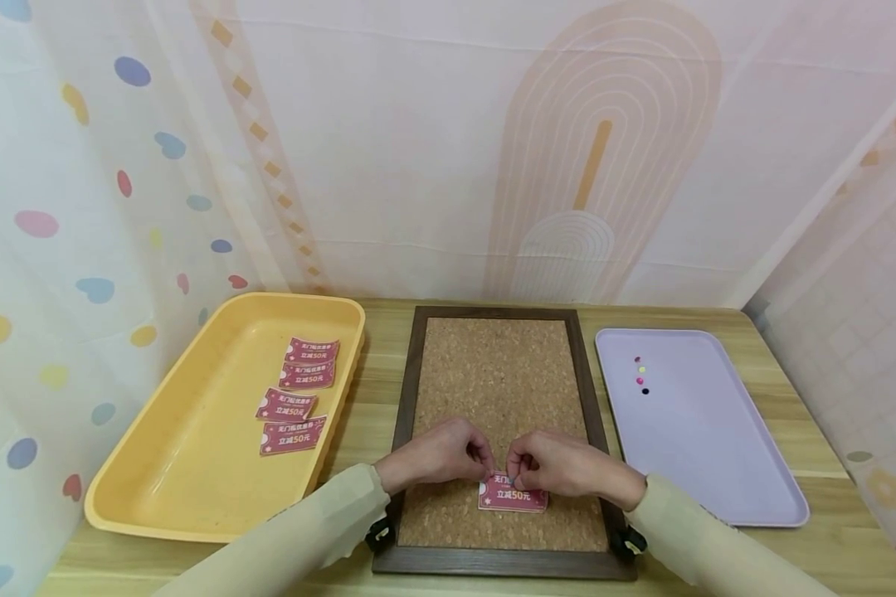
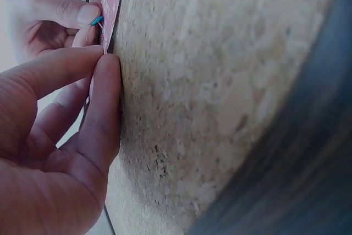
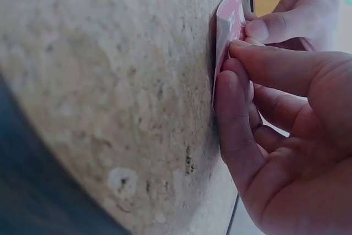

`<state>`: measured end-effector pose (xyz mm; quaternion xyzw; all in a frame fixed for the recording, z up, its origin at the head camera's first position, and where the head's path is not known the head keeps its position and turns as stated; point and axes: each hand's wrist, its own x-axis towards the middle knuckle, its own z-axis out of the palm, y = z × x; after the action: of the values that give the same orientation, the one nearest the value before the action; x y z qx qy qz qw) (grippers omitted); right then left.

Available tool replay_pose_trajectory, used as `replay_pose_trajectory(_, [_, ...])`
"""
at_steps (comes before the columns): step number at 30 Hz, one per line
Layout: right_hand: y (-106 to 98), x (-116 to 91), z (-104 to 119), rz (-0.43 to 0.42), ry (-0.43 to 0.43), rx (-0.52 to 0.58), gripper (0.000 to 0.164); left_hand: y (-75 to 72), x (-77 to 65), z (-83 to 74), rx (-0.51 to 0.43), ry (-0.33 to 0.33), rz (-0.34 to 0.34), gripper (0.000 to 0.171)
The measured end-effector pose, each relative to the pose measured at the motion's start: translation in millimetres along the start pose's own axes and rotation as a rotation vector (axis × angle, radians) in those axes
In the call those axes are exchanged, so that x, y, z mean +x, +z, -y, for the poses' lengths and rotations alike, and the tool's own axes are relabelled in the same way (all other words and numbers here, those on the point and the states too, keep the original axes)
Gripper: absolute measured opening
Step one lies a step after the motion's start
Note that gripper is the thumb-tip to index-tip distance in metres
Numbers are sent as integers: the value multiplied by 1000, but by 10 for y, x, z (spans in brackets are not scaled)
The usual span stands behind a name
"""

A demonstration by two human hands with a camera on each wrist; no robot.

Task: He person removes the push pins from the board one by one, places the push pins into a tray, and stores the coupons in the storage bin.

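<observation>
A red paper coupon (image 1: 513,502) with white print lies over the lower part of a dark-framed corkboard (image 1: 500,381). My left hand (image 1: 448,452) pinches its upper left edge between thumb and forefinger. Just to the right, my right hand (image 1: 563,464) pinches a small teal-headed pushpin (image 2: 97,20) at the coupon's upper middle. In the left wrist view the pin's thin shaft points toward the paper. The coupon (image 3: 236,9) bends slightly away from the cork in the right wrist view, where the right fingertips cover the pin.
On the left stands a yellow tray (image 1: 187,414) with several more red coupons (image 1: 293,435) along its right side. A lilac tray (image 1: 709,448) to the right holds several small colored pins (image 1: 640,381). A patterned curtain (image 1: 418,149) hangs behind the wooden table (image 1: 377,373).
</observation>
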<state>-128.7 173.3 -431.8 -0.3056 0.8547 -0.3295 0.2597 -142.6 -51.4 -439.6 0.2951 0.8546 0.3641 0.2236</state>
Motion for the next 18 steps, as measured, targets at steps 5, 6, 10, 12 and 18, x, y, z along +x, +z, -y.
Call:
replay_pose_trajectory(5, [-93,-23,-4,36,-20,3,17,11,-15,-20,-13,-21,-14,11])
replay_pose_trajectory(6, [-116,-33,-5,37,-23,10,17,15,-17,-22,-11,-27,-17,11])
replay_pose_trajectory(10, [-195,-83,-14,3,-37,29,14,23,-28,-28,13,-38,-37,11])
replay_pose_trajectory(12, [-224,-116,-13,-32,-44,27,14,23,-33,-33,18,-41,-42,10])
replay_pose_trajectory(18, [-279,-221,-39,-142,-113,4,11,14,-29,-59,12,-53,-38,10])
